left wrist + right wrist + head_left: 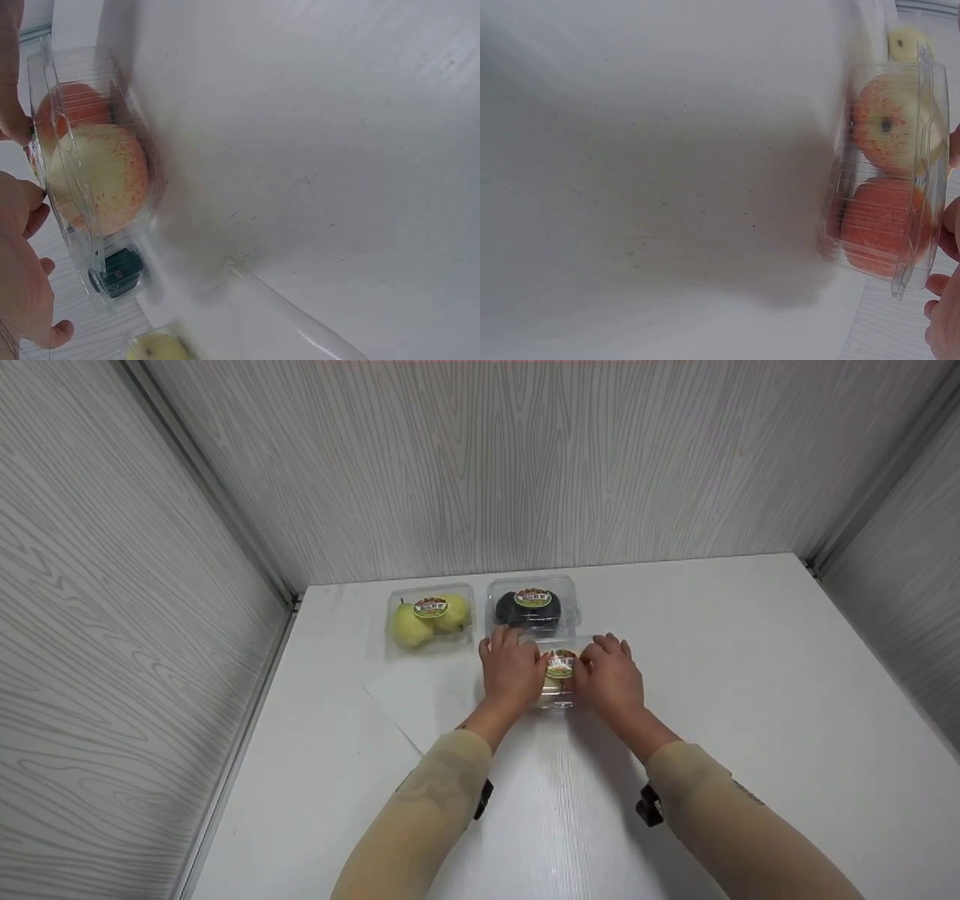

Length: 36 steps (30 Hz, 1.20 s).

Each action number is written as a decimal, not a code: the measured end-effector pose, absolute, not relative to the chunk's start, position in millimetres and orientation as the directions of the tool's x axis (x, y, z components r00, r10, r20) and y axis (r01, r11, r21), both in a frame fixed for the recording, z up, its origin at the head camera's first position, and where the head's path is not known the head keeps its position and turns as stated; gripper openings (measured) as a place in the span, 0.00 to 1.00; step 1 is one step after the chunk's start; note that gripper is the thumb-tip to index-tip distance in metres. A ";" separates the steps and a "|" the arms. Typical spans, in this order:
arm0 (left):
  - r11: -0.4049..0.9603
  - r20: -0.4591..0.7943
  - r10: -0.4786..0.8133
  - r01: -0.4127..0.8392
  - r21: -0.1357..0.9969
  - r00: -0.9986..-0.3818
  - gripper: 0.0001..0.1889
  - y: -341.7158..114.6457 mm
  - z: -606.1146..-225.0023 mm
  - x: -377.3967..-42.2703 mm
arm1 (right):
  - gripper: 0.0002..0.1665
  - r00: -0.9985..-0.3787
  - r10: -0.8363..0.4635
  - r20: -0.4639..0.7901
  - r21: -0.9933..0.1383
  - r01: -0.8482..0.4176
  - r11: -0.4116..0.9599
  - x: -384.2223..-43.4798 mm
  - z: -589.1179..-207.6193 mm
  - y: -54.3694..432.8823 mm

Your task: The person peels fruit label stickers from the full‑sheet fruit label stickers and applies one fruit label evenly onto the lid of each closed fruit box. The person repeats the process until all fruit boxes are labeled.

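Note:
A clear plastic box [845, 264] holds two red-and-yellow apples [105, 176], with a printed oval label [559, 664] on its lid. My left hand [514, 671] is at the left side of the lid, its thumb beside the label and its other fingers loosely bent. Opposite it, my right hand [611, 675] touches the lid near the label's right edge with thumb and forefinger. In the wrist views the fingertips meet the lid's top face; the box stays on the table. Both palms are hidden from above.
Behind the apple box stands a labelled clear box with dark fruit [529, 611]. Left of that is another labelled box with two yellow-green pears [427, 619]. A white sheet [412, 705] lies on the white table [750, 697], left of my left hand. Grey wood-grain panels [480, 465] enclose the table.

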<state>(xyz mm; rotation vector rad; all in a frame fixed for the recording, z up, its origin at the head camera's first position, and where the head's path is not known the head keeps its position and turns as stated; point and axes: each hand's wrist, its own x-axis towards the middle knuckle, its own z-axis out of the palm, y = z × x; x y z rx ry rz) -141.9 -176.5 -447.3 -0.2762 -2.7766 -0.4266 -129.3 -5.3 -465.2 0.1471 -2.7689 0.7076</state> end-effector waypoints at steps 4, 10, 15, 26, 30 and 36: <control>0.937 0.333 0.141 0.234 0.259 -0.933 0.16 -177.1 -446.8 -142.4 | 0.14 -0.957 -0.028 0.288 -0.464 -0.165 0.870 -130.1 -464.5 -5.4; 0.942 0.323 0.140 0.226 0.248 -0.936 0.16 -177.5 -445.4 -143.4 | 0.13 -0.947 -0.027 0.319 -0.474 -0.185 0.861 -131.7 -464.0 -4.9; 0.944 0.322 0.144 0.227 0.238 -0.936 0.15 -177.7 -446.3 -143.5 | 0.13 -0.943 -0.034 0.331 -0.470 -0.195 0.861 -130.9 -463.4 -4.8; 0.948 0.329 0.142 0.224 0.226 -0.934 0.16 -178.5 -447.2 -143.6 | 0.13 -0.950 -0.031 0.312 -0.471 -0.183 0.863 -130.3 -463.4 -4.4; 0.949 0.320 0.140 0.219 0.226 -0.937 0.17 -178.9 -448.1 -144.5 | 0.13 -0.947 -0.023 0.321 -0.484 -0.185 0.855 -130.9 -464.4 -2.6; 0.954 0.327 0.119 0.199 0.224 -0.938 0.19 -179.7 -451.5 -146.1 | 0.17 -0.951 0.000 0.308 -0.526 -0.170 0.833 -131.5 -465.6 0.5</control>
